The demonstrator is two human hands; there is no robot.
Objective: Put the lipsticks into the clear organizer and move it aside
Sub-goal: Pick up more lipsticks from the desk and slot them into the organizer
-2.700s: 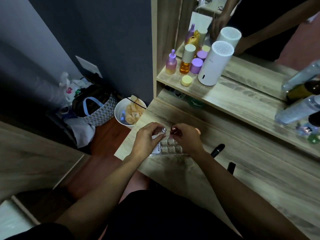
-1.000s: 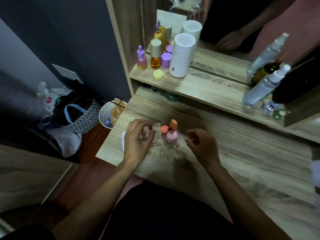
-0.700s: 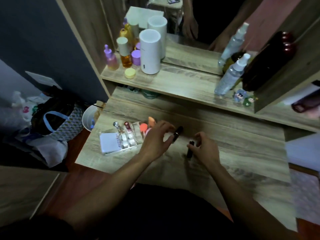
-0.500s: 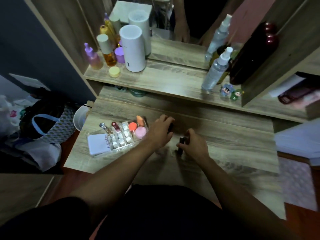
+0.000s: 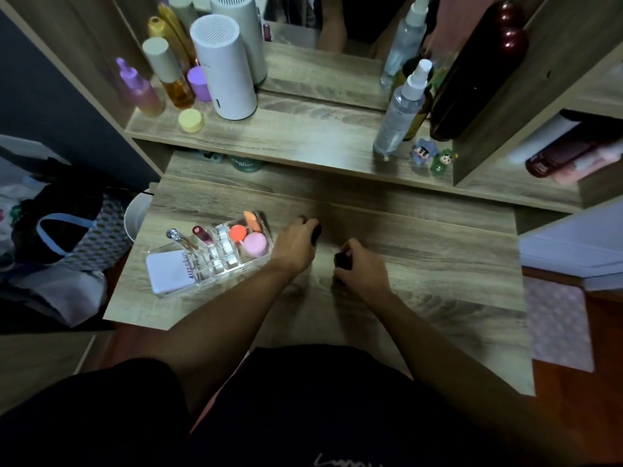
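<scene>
The clear organizer [image 5: 188, 288] sits on the left part of the wooden dressing table [image 5: 438, 257]. Its small slots hold a silver-capped lipstick [image 5: 178, 238] and a dark red lipstick [image 5: 201, 233], both tilted. A white compact, round orange and pink items and a peach sponge also lie in it. Just right of the organizer, my left hand [image 5: 296, 246] is closed on a black lipstick [image 5: 316, 233]. My right hand [image 5: 362, 267] grips a second black lipstick [image 5: 341, 261] close by, low over the tabletop.
On the shelf above stand a white cylinder [image 5: 224, 72], several cosmetic bottles, a spray bottle [image 5: 401, 109], a dark bottle and two small figurines [image 5: 433, 158]. A mirror rises behind. Left of the table are a bin [image 5: 135, 219] and a patterned bag [image 5: 74, 237] on the floor.
Both hands left the organizer, moved right and each closed on a black lipstick lying on the table. My view swung right. The silver and red lipsticks now stand in the organizer's slots.
</scene>
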